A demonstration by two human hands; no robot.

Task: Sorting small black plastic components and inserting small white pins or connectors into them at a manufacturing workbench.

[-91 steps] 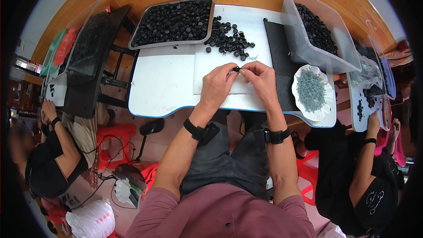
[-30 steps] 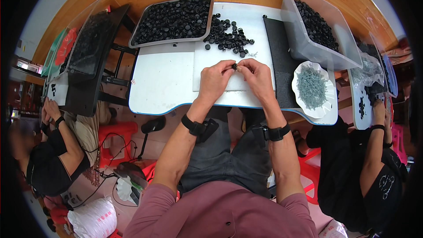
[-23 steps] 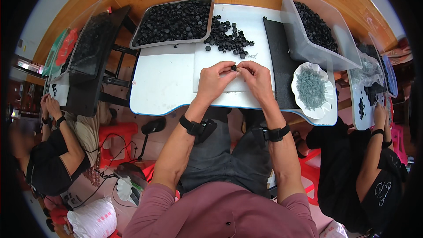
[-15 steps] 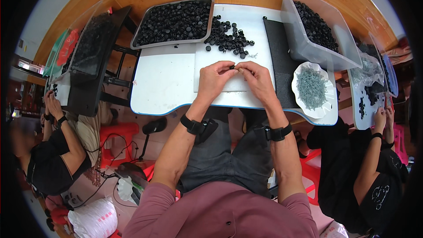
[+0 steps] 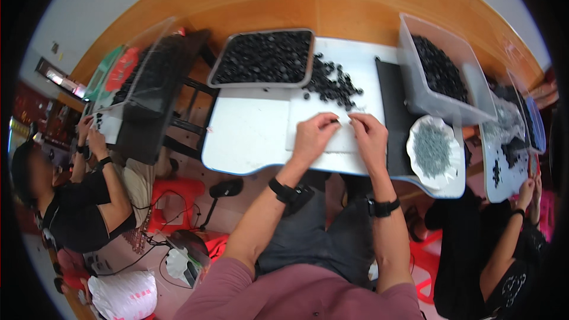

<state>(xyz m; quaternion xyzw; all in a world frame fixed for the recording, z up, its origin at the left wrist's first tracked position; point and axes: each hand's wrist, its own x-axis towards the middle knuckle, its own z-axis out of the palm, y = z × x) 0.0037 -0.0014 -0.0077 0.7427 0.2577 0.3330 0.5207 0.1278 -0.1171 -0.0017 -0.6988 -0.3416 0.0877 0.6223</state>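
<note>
While our left hand [image 5: 313, 136] and right hand [image 5: 368, 135] pinch something too small to identify, the loose black round plastic parts [image 5: 332, 82] remain mostly unprocessed.

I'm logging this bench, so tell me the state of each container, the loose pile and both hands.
Grey tray: full of black parts.
Clear bin: partly filled with black parts.
White dish: holds grey pieces.
Loose black parts: scattered beside the tray.
Left hand: fingers pinched.
Right hand: fingers pinched; item between hands too small to tell.
</note>
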